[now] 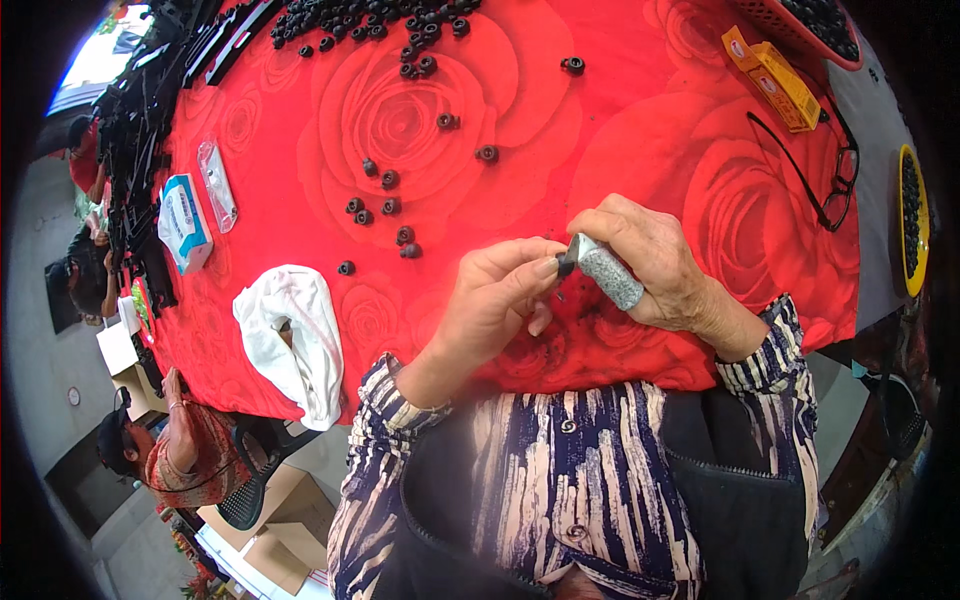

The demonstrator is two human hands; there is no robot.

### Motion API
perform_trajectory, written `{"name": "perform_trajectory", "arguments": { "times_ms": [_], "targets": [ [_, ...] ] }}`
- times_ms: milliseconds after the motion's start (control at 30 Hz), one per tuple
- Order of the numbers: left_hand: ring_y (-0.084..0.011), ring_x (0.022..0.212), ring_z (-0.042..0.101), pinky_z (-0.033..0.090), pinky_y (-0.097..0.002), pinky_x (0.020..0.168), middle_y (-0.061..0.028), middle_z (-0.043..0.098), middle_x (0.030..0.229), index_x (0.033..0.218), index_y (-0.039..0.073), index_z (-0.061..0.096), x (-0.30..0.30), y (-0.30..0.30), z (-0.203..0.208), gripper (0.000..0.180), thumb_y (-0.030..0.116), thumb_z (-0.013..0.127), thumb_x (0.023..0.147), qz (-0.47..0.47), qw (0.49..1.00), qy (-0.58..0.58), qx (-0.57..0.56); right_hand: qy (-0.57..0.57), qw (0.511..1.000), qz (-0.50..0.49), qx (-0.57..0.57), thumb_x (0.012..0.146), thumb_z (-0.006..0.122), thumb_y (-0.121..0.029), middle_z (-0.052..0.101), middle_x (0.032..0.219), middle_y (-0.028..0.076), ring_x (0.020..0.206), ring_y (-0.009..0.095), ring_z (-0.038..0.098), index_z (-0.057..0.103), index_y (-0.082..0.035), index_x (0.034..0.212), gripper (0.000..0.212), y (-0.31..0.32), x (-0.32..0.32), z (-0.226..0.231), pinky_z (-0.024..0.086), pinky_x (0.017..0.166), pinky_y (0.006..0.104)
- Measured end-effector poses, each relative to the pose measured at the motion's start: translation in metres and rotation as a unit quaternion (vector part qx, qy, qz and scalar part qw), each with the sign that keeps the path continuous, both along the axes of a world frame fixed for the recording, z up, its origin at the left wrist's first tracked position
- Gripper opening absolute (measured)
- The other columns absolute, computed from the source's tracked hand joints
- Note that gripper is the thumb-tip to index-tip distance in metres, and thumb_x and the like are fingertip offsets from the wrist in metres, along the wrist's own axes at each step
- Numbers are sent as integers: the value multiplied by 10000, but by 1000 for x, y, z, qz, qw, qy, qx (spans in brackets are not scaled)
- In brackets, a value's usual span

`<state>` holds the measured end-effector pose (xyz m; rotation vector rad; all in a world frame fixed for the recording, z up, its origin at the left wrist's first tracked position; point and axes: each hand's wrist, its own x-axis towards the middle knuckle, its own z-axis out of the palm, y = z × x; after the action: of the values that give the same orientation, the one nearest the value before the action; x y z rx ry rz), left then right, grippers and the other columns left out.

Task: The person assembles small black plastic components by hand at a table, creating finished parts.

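Note:
Over the red rose-patterned cloth, my left hand is closed in a pinch. Between its thumb and forefinger is a small black part, mostly covered by the fingertips. My right hand is wrapped round a short tool with a thick, grey speckled handle. A dark, flat, blade-like end of this tool meets the black part; its exact shape is hard to see. Beyond my left hand, several small black ring-shaped parts lie scattered.
A heap of black parts lies at the far edge, long black strips at far left. At left are a tissue pack and white cloth; at right, a yellow box, eyeglasses and a yellow bowl. Other people sit at left.

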<state>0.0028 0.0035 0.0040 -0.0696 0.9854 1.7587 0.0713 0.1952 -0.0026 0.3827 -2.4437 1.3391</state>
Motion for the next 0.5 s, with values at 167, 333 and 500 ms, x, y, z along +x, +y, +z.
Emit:
{"name": "perform_trajectory", "arguments": {
  "times_ms": [167,333,500],
  "targets": [
    [-60,612,498,418,-221,472,16,538,745,1054,27,622,1,2,3,178,106,566,905,0,1000,15,-14,-8,1000,-9,-10,739,633,-113,522,779,113,661,283,567,543,-18,997,290,0,1,1,460,557,366],
    [-99,724,591,444,-232,457,-76,648,945,1099,23,606,-1,-5,-10,222,123,547,909,-13,999,6,49,-27,1000,-1,-12,743,632,-120,523,775,107,661,280,570,550,-27,985,273,0,0,4,461,555,364],
    [-100,731,593,443,-233,462,-72,650,956,1106,27,603,-1,-4,-12,224,121,543,911,-21,998,-6,56,-32,999,13,-17,754,626,-140,517,756,94,662,275,567,553,-36,966,248,3,-1,2,456,554,366]
  ]
}}
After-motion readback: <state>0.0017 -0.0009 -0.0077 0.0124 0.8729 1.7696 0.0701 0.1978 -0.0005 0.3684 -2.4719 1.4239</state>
